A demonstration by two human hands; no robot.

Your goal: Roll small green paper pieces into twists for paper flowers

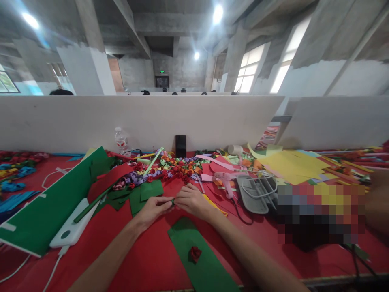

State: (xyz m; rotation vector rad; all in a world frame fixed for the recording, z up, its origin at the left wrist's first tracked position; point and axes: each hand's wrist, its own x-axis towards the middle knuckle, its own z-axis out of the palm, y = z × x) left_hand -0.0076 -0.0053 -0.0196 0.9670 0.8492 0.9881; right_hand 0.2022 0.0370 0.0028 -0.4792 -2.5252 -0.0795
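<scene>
Over the middle of the red tabletop my left hand (154, 211) and my right hand (192, 199) meet at the fingertips. Between them is a small piece of green paper (173, 201), mostly hidden by the fingers. Both hands are closed in a pinch on it. Just below, a long green paper sheet (203, 239) lies slantwise, with a dark red paper rose (195, 254) on it. Left of my hands are more green paper pieces (152, 190). Beyond my fingertips spreads a heap of small coloured paper flowers (179, 170).
A pink glue gun (226, 177) lies by a grey tray (252, 194) with a cable. At left are a green board (54, 202) and a white power strip (71, 223). A bottle (121, 140) and a phone (180, 146) stand by the partition (146, 117). Someone's arm (377, 198) shows at right.
</scene>
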